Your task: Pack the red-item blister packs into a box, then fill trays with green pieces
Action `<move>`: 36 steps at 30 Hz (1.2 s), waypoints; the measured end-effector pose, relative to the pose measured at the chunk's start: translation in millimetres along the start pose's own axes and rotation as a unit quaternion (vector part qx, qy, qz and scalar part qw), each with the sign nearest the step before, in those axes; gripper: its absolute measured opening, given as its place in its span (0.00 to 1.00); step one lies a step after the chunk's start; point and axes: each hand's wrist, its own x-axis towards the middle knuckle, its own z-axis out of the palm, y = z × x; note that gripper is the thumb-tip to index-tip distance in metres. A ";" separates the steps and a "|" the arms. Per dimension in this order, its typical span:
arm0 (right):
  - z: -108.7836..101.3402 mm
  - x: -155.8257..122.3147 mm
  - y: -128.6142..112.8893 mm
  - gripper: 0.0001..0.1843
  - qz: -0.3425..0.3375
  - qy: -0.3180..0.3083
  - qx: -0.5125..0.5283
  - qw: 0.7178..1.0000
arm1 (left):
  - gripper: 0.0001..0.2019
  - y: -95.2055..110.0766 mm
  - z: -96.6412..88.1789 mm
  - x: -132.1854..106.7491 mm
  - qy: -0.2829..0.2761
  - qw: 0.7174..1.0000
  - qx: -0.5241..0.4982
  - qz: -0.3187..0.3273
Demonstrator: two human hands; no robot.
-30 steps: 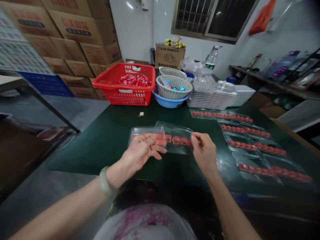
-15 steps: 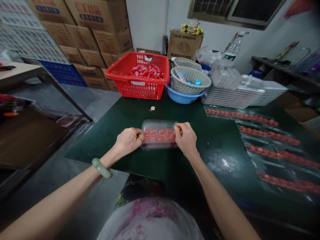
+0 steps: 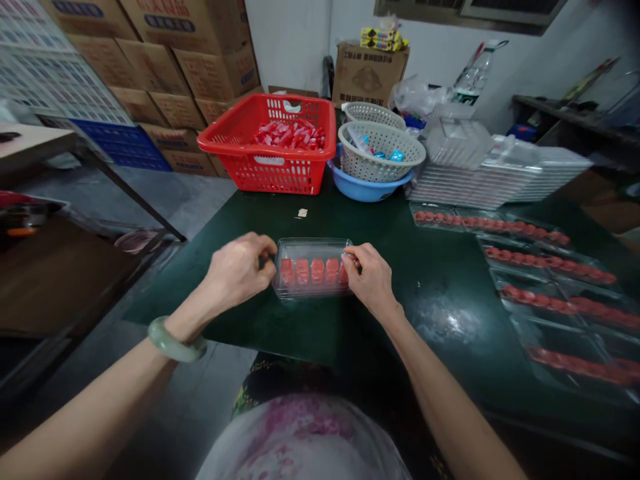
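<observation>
- Head view: green table (image 3: 310, 327), spanning the middle of the frame.
- Red basket (image 3: 310, 160), upper centre, holding pink packets (image 3: 290, 137).
- Stack (image 3: 465, 183) of clear plastic, upper right.
- Tray (image 3: 313, 248), clear, at frame centre, on the table.
- Left hand (image 3: 237, 270), left of centre, fingers curled at the tray's left end; cannot tell whether it grips.
- Right hand (image 3: 373, 277), right of centre, pinching the tray's right edge.
- Red pieces (image 3: 317, 270), in a row within the tray.
</observation>
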 end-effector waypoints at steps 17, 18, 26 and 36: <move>-78.2 59.3 191.5 0.15 0.142 0.013 -0.362 0.921 | 0.39 39.8 61.1 27.8 -0.077 0.956 0.096 0.268; -80.8 64.4 201.3 0.13 0.130 0.001 -0.371 0.920 | 0.41 39.8 59.6 27.5 -0.078 0.958 0.087 0.262; -70.2 29.8 177.5 0.10 -0.040 -0.057 -0.410 0.910 | 0.45 39.2 27.4 33.6 -0.091 0.968 -0.012 0.234; -97.4 -25.5 59.6 0.11 -0.220 0.033 -0.391 0.893 | 0.22 136.2 34.6 45.5 -0.299 0.694 -0.639 -0.144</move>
